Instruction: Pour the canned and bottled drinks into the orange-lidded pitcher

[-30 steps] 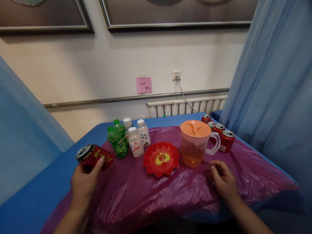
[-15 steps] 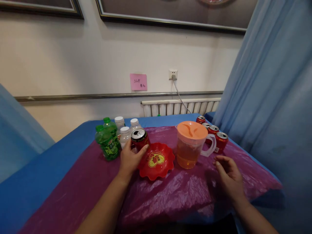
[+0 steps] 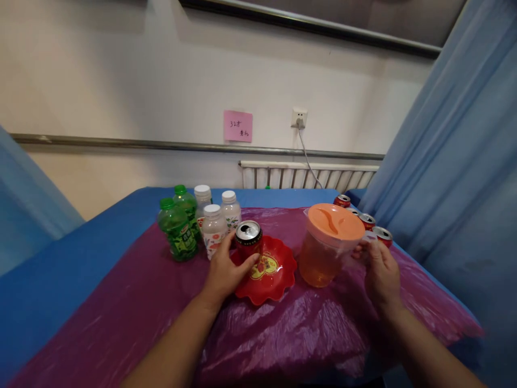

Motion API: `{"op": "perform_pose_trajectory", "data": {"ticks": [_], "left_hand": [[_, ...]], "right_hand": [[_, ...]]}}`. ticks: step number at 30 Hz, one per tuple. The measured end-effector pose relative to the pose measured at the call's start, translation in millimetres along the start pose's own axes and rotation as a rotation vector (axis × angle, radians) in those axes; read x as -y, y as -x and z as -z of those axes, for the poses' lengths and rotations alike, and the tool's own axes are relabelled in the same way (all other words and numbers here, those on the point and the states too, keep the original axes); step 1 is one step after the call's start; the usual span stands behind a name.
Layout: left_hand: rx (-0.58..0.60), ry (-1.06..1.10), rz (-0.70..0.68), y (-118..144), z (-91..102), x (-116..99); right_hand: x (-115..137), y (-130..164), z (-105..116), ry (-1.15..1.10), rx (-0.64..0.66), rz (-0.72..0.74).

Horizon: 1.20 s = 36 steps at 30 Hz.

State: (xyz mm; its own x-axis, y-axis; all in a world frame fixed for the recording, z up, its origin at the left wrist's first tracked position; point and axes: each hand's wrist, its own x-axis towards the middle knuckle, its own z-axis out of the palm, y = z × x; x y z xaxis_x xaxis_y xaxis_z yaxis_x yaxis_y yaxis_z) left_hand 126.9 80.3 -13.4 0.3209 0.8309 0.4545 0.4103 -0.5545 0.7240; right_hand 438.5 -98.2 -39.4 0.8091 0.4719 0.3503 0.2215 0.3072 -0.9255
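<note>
My left hand (image 3: 226, 270) is wrapped round a red and black drink can (image 3: 249, 245) with an opened top, upright at the left part of a red scalloped plate (image 3: 285, 272). Whether the can touches the plate I cannot tell. On the right, my right hand (image 3: 382, 272) is closed round the handle of a clear plastic pitcher (image 3: 321, 264). The pitcher has an orange lid (image 3: 336, 223) and holds amber liquid. It leans slightly to the left; whether its base rests on the purple sheet is unclear.
Two green bottles (image 3: 177, 234) and several clear white-capped bottles (image 3: 214, 231) stand left of the plate. Several red cans (image 3: 382, 236) line up behind the pitcher at right. A purple plastic sheet (image 3: 161, 302) covers part of the blue table cover (image 3: 72, 258). Blue curtains (image 3: 456, 161) hang at the side.
My right hand has moved up to the pitcher and closed on its handle; the pitcher now tilts a little. My left hand has brought the can rightward, away from the bottles.
</note>
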Motion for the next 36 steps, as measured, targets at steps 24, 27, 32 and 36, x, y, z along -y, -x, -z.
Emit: {"op": "perform_pose_trajectory", "data": {"ticks": [24,27,32,36], "left_hand": [[0.102,0.037,-0.117,7.0,-5.8,-2.0],[0.09,0.013,-0.141,7.9,-5.1,-1.2],[0.102,-0.003,-0.189,7.9,-5.3,0.7],[0.101,-0.01,-0.239,7.7,-5.7,0.8]], "right_hand": [[45.0,-10.3,-32.5,-0.16,0.114,-0.117],[46.7,-13.8,-35.0,-0.121,0.124,-0.119],[57.1,-22.4,-33.1,0.019,0.187,-0.108],[72.6,-25.9,-31.5,0.127,0.21,-0.109]]}}
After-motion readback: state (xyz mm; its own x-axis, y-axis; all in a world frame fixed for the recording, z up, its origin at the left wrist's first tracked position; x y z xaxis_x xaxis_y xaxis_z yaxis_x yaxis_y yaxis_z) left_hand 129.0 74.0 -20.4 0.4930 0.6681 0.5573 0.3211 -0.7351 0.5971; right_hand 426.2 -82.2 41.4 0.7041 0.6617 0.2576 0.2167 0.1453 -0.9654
